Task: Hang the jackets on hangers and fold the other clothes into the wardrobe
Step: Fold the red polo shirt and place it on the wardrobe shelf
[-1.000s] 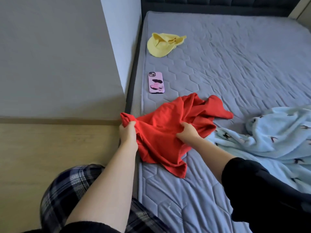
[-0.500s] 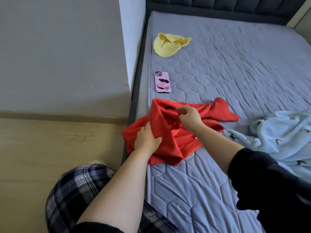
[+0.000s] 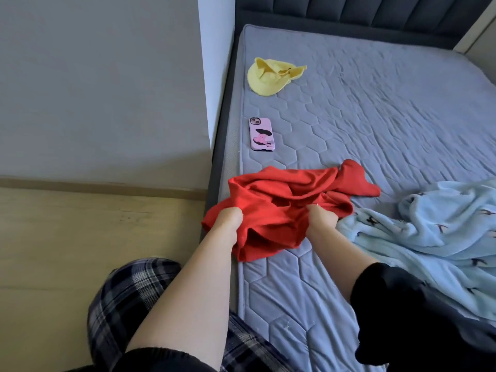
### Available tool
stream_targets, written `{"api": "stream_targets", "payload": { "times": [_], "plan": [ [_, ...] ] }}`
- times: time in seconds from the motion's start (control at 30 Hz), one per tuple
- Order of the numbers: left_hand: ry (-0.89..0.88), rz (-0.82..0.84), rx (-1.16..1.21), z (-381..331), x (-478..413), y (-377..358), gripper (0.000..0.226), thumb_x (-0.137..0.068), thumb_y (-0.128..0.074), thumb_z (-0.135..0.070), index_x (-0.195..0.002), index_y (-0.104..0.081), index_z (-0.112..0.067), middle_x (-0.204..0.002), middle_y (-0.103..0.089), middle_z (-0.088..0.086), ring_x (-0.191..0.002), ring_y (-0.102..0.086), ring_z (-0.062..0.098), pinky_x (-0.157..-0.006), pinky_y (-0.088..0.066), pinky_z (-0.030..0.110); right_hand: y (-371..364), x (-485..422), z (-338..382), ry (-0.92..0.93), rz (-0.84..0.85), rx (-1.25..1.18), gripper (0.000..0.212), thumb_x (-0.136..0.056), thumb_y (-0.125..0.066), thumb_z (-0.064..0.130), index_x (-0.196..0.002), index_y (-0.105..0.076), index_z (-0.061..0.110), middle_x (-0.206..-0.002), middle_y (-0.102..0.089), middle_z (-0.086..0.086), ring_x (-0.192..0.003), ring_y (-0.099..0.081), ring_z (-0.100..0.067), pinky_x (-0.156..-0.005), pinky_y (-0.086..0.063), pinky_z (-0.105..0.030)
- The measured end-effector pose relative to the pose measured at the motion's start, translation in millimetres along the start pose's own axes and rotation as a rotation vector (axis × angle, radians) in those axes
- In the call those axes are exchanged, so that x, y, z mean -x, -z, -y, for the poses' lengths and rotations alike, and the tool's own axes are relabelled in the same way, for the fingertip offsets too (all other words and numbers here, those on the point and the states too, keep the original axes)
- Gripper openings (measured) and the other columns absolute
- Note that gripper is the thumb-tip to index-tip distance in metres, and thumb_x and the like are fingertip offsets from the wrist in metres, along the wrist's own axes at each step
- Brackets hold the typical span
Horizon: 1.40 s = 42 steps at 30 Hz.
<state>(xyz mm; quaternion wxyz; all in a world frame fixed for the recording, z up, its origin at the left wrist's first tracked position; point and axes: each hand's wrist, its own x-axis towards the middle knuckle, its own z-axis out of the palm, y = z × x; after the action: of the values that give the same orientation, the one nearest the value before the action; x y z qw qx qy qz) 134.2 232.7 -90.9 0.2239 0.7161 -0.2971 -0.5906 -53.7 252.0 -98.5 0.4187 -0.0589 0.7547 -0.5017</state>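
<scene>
You have both hands in the red garment (image 3: 281,194) right now. Your left hand (image 3: 228,221) is at its left edge, fingers curled tight into a fistful of cloth, the fingertips buried in the folds. Your right hand (image 3: 320,221) grips the middle of the same piece, fingers closed round a bunch of fabric near the front hem.

The red garment sits crumpled on the near left part of the grey quilted mattress (image 3: 375,116). Its left side spills over the mattress edge above the dark bed frame (image 3: 214,170). 1 red flap sticks out to the far right and lies flat on the quilting.

Just to the right, the light blue fleece (image 3: 442,226) with small dark bird marks lies in a rumpled heap, and its near edge touches the red cloth beside your right wrist.

Further up the mattress, the pink phone (image 3: 261,134) lies face down close to the left edge, well apart from the red garment. Beyond it, the yellow garment (image 3: 271,76) lies loosely folded over near the padded headboard (image 3: 349,9).

Your black sleeve (image 3: 402,304) is pushed up your right forearm, and your plaid trousers (image 3: 128,296) show over the wooden floor (image 3: 80,237).
</scene>
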Motion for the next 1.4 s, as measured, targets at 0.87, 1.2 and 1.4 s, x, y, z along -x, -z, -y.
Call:
{"api": "stream_targets", "payload": {
  "times": [0.87, 1.2, 1.4],
  "plan": [
    [-0.799, -0.660, 0.112, -15.3, 51.6, 44.7, 0.074, -0.067, -0.059, 0.009, -0.138, -0.040, 0.004, -0.138, -0.045, 0.024, -0.130, -0.039, 0.037, -0.113, -0.026, 0.041, -45.8, 146.1, 148.9, 1.255, 0.684, 1.400, 0.062, -0.082, -0.044, 0.002, -0.136, -0.044, 0.033, -0.104, -0.053, 0.006, -0.095, -0.047, -0.020, -0.074, -0.040, -0.029],
    [-0.916, -0.424, -0.106, -25.2, 56.2, 42.4, 0.056, -0.081, -0.060, -0.017, -0.136, -0.050, -0.015, -0.131, -0.056, 0.004, -0.124, -0.048, 0.021, -0.106, -0.034, 0.029, -40.4, 136.8, 126.7, 1.207, 0.758, 1.347, 0.053, -0.079, -0.044, -0.005, -0.123, -0.050, 0.024, -0.108, -0.065, 0.004, -0.088, -0.054, -0.018, -0.067, -0.045, -0.029],
    [-0.663, -0.471, -0.134, -27.0, 44.4, 52.9, 0.045, -0.084, -0.064, -0.022, -0.127, -0.053, -0.022, -0.111, -0.064, 0.003, -0.105, -0.060, 0.027, -0.086, -0.046, 0.037, -40.7, 140.5, 119.8, 1.239, 0.803, 1.250, 0.059, -0.075, -0.044, -0.009, -0.123, -0.055, 0.024, -0.104, -0.069, 0.007, -0.094, -0.058, -0.017, -0.078, -0.051, -0.035]
  ]
}}
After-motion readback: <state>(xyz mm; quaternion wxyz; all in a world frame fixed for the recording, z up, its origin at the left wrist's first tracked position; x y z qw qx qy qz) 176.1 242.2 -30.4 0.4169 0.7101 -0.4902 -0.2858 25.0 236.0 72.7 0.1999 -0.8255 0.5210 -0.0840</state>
